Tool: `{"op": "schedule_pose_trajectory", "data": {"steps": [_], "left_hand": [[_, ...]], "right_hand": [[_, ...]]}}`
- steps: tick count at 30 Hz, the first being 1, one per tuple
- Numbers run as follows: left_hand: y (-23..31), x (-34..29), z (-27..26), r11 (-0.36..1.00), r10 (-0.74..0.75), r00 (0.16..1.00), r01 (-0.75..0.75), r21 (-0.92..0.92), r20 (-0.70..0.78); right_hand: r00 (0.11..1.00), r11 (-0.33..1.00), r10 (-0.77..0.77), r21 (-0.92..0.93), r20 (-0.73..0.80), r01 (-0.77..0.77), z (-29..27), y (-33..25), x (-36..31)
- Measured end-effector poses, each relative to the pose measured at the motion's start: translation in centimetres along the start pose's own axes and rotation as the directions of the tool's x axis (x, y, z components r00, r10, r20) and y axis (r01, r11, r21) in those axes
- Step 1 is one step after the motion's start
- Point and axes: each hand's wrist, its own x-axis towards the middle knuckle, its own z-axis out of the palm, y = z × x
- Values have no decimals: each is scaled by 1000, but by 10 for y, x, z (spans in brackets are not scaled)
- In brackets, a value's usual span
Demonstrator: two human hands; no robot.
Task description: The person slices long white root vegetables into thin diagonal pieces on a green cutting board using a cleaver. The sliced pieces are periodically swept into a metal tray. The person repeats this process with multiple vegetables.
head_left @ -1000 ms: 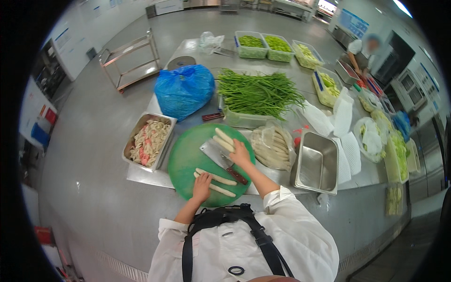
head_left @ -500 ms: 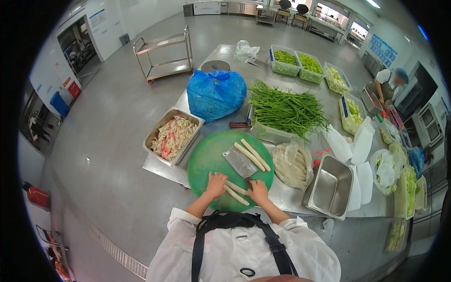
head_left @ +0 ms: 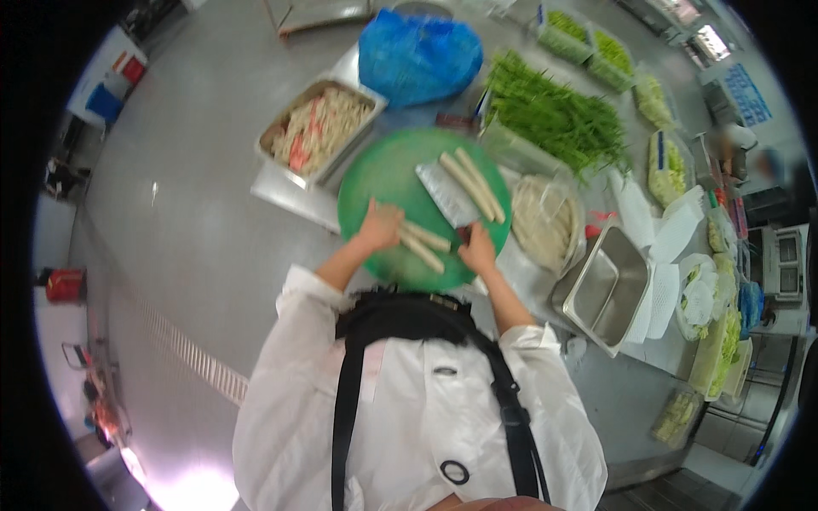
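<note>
On the round green cutting board (head_left: 373, 166) my left hand (head_left: 381, 226) closes over the left ends of two long, pale, sausage-like sticks (head_left: 423, 247). My right hand (head_left: 478, 249) grips the dark handle of a cleaver (head_left: 446, 194), whose broad blade lies flat on the board, pointing away and to the left. Just right of the blade rest two more pale sticks (head_left: 474, 185), side by side. Beside the board on the right, a clear plastic bag (head_left: 544, 223) holds more sticks like these.
A metal pan (head_left: 319, 129) of cut pale and pink pieces stands left of the board. Beyond are a blue bag (head_left: 419, 58) and a tub of long green stalks (head_left: 554, 115). An unfilled metal pan (head_left: 605, 285) and vegetable tubs stand right. A person (head_left: 740, 157) is at far right.
The view has tilted downward, so the table appears higher in the picture. Both hands keep their holds; the left hand and its sticks have shifted slightly left on the board.
</note>
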Motion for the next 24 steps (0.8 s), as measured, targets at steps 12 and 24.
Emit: {"op": "schedule_pose_trajectory", "data": {"steps": [12, 24], "left_hand": [[35, -10, 19, 938, 278, 896, -331, -102, -348], [57, 5, 22, 927, 259, 878, -342, -151, -403]], "right_hand": [[910, 726, 202, 569, 362, -388, -63, -9, -59], [973, 925, 62, 353, 224, -140, -55, 19, -74]]}}
